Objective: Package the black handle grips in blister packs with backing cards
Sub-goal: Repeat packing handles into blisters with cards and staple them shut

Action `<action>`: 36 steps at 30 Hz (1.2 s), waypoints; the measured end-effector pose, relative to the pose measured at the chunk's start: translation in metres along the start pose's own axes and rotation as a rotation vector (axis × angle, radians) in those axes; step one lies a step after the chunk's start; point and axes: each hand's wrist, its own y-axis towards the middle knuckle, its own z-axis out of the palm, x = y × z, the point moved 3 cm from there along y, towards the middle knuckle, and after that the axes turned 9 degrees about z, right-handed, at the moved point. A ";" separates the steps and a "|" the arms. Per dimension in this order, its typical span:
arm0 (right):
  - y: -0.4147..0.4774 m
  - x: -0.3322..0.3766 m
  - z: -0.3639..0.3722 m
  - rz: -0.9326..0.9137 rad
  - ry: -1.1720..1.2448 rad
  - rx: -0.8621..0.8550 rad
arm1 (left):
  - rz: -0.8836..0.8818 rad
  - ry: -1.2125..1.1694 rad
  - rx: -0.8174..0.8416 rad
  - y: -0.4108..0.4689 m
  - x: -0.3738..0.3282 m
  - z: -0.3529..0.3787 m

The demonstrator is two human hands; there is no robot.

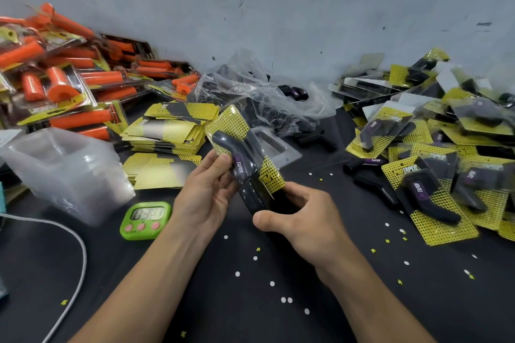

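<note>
Black table (250, 326) in view, and it's crowded: orange grip packs (64, 75) heaped far left, clear blister shells (64, 170) stacked in front of them, yellow backing cards (170, 131) piled beside. Green timer (145, 220) sits near the middle, white cable (79, 264) curling at left. A plastic bag (259, 97) lies at the back, loose black grips (315, 138) next to it, finished packs (434, 175) sprawled right, punched dots (237, 274) scattered everywhere.

Black grip (242, 172), tilted, against yellow card (230, 126)

I see a scuffed pale grey wall (278, 8) behind | black tabletop (237, 323) meets its base | light looks even, soft
</note>
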 end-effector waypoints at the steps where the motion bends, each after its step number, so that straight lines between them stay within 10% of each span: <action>1: 0.000 0.000 0.000 0.004 0.001 -0.003 | -0.002 0.000 -0.005 0.000 0.000 0.001; 36: 0.001 0.005 -0.010 0.101 0.163 0.089 | 0.018 0.028 -0.024 -0.007 -0.001 0.011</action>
